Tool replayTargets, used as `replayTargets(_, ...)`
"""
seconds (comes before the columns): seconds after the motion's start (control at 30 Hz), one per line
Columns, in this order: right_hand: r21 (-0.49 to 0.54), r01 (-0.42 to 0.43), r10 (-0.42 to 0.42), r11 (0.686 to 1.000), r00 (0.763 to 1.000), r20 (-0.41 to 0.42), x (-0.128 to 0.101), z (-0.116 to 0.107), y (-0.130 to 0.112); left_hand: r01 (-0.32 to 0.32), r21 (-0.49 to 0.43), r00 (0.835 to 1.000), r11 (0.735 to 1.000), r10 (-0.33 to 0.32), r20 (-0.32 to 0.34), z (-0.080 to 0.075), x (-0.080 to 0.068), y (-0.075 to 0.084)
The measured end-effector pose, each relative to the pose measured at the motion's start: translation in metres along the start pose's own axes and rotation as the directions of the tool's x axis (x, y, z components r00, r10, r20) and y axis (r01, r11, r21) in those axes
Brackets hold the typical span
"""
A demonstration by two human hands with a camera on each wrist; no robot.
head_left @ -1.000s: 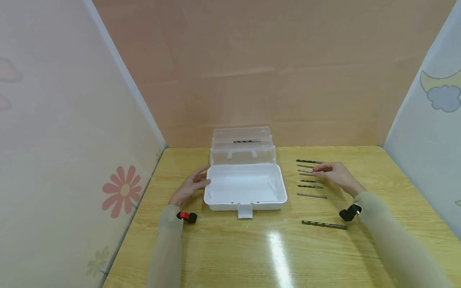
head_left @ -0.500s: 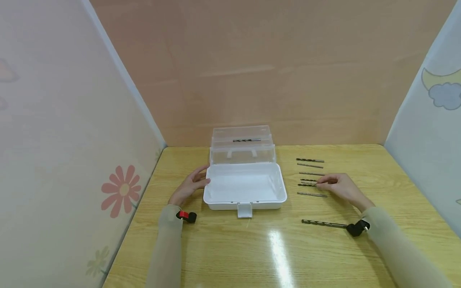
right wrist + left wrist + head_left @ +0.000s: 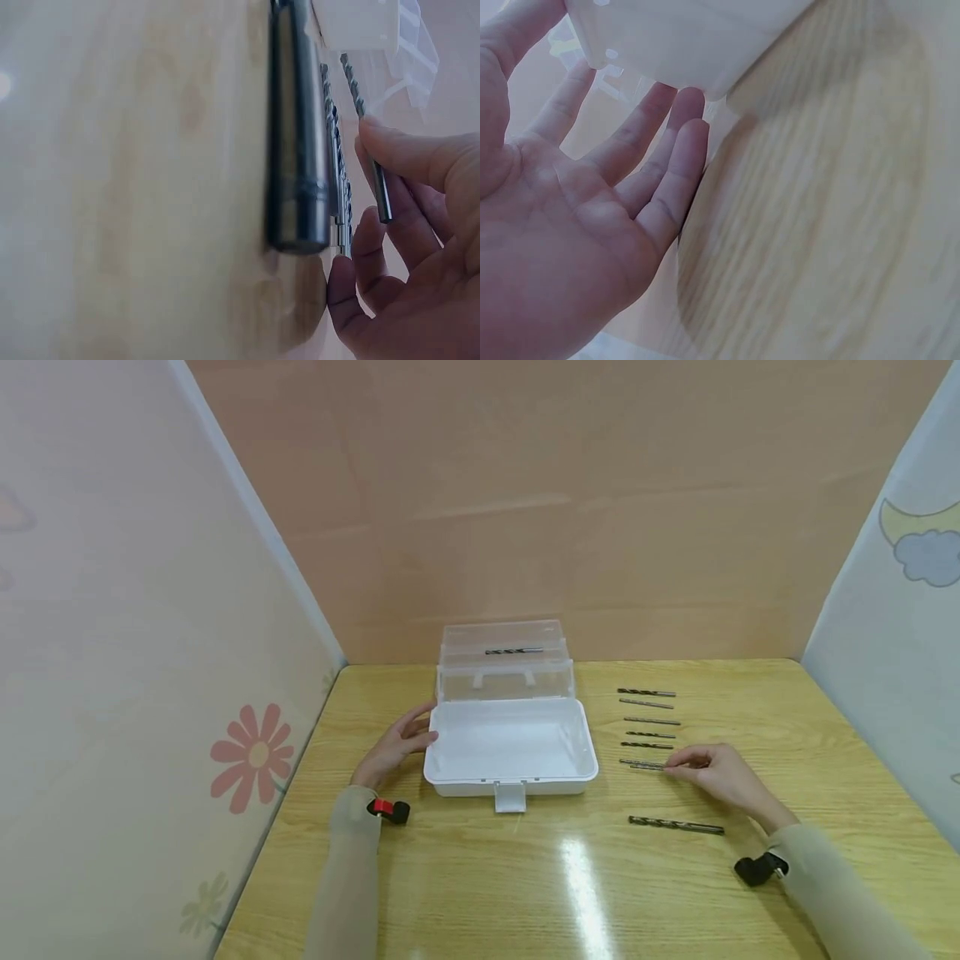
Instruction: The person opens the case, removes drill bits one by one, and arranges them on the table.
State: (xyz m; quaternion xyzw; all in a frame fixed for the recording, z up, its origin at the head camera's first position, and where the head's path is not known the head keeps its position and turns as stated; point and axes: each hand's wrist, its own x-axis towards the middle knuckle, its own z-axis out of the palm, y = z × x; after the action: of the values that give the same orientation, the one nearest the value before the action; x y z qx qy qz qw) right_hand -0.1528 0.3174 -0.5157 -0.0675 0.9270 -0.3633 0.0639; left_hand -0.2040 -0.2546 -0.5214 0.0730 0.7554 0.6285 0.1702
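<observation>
A person's right hand (image 3: 720,775) pinches the shank end of a thin drill bit (image 3: 643,764) at about 3 o'clock from the open white plastic box (image 3: 510,745) on the wooden bench (image 3: 570,877). The right wrist view shows the thumb and fingers curled round that bit's smooth shank, its fluted tip pointing toward the box. The bit belongs to a row of bits lying parallel on the bench to the right of the box: a dark one (image 3: 646,692) farthest from the person, then four more (image 3: 652,721) toward the hand. A thicker, longer drill bit (image 3: 676,826) lies apart at roughly 5 o'clock from the box, nearer the person than the hand.

The left hand (image 3: 395,746) rests against the box's left wall at 9 o'clock, fingers straight and relaxed, gripping nothing; the left wrist view shows the open palm and the fingertips touching the box's corner. The clear lid (image 3: 502,660) stands raised behind the box, with one more bit (image 3: 513,651) seen through it.
</observation>
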Motion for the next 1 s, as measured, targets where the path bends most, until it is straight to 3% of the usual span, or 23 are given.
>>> replayTargets(0.37, -0.106, 0.048, -0.046, 0.993, 0.999, 0.023, -0.0027, 0.0057, -0.0068, -0.019, 0.015, 1.000, 1.000, 0.019, -0.008, -0.0014, -0.0002, -0.0011)
replayTargets(1.0, -0.062, 0.016, -0.012, 0.998, 0.998, 0.065, -0.0022, 0.0067, -0.0040, -0.028, 0.044, 1.000, 0.999, 0.028, 0.002, -0.0003, -0.0013, 0.0000)
